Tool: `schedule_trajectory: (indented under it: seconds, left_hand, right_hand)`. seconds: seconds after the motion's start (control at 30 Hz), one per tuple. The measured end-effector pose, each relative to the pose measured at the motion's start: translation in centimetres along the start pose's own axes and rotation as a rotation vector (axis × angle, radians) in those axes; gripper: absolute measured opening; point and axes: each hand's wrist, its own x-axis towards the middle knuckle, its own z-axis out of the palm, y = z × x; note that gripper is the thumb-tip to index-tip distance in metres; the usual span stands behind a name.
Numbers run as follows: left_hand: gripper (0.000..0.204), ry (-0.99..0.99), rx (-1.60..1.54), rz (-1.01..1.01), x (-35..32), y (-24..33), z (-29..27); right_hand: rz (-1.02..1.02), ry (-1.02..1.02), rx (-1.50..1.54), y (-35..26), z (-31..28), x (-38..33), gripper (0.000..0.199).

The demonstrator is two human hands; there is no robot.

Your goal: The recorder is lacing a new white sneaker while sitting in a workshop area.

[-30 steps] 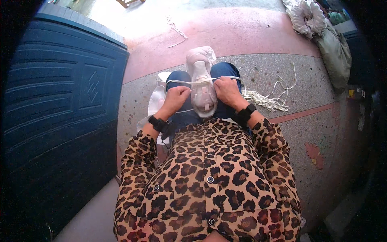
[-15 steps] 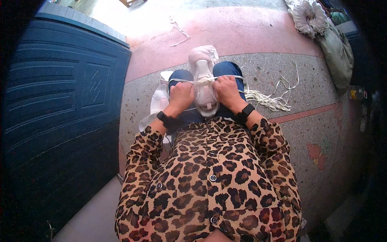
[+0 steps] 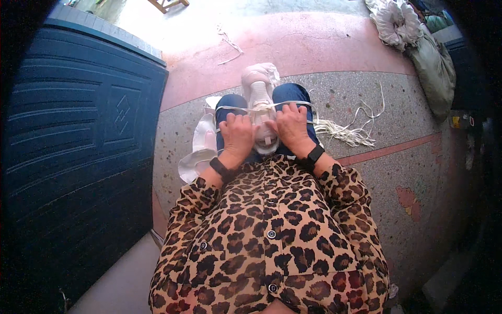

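A pale pink and white sneaker [image 3: 259,93] lies lengthwise between my knees, its opening toward me. White shoelace [image 3: 263,107] is threaded across it, and its lengths stretch sideways over both blue-jeaned knees. My left hand [image 3: 238,137] rests at the sneaker's left side, fingers bent and apart over the thigh, thumb reaching toward the shoe. On the other side my right hand [image 3: 293,126] has its fingertips close to the lace and its thumb stretched to the sneaker near the opening. Both hands look open; what lies under the fingers is hidden. Each wrist wears a black band.
Beside my right knee, a bundle of white laces [image 3: 345,132] lies on the speckled floor. White and pink shoe pieces [image 3: 201,138] are left of my knee. A loose lace [image 3: 230,47] lies farther off. A blue door [image 3: 78,131] stands left; a grey-green sack [image 3: 434,73] sits far right.
My hands have drawn back toward me along the sneaker. Their fingers, which were closed on the lace, have loosened, with the thumbs now at the shoe. The lace still crosses my knees.
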Motion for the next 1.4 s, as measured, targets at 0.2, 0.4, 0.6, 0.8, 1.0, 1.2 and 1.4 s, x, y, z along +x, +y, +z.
schedule_trajectory:
  seconds: [0.2,0.4,0.6,0.8,1.0,1.2,1.4]
  left_hand:
    - [0.020,-0.158,-0.408,-0.157,1.3,-1.6,0.8]
    - [0.015,0.060,0.039,0.194,1.6,0.3,-0.2]
    - [0.006,-0.145,0.071,0.306,4.0,0.2,1.1]
    - [0.008,-0.045,-0.790,0.136,5.9,-0.7,-4.3]
    - [0.013,-0.466,-1.150,-0.245,7.5,-1.4,-6.0]
    - [0.013,-0.232,-0.740,0.060,3.9,-2.2,-0.8]
    - [0.007,-0.063,-0.504,0.175,3.1,-1.7,1.1]
  right_hand:
    - [0.087,-0.201,-0.110,-0.6,1.0,0.5,0.017]
    - [0.129,-0.106,0.214,-0.5,1.9,0.6,0.021]
    - [0.096,0.001,0.437,0.7,1.8,0.3,0.016]
    - [-0.093,-0.060,0.371,1.3,1.9,0.9,0.013]
    - [-0.216,-0.180,-0.005,0.7,2.2,2.3,0.010]
    - [-0.306,0.142,0.297,0.8,-1.5,3.2,0.005]
    - [-0.012,0.463,1.170,0.5,-9.7,4.5,0.012]
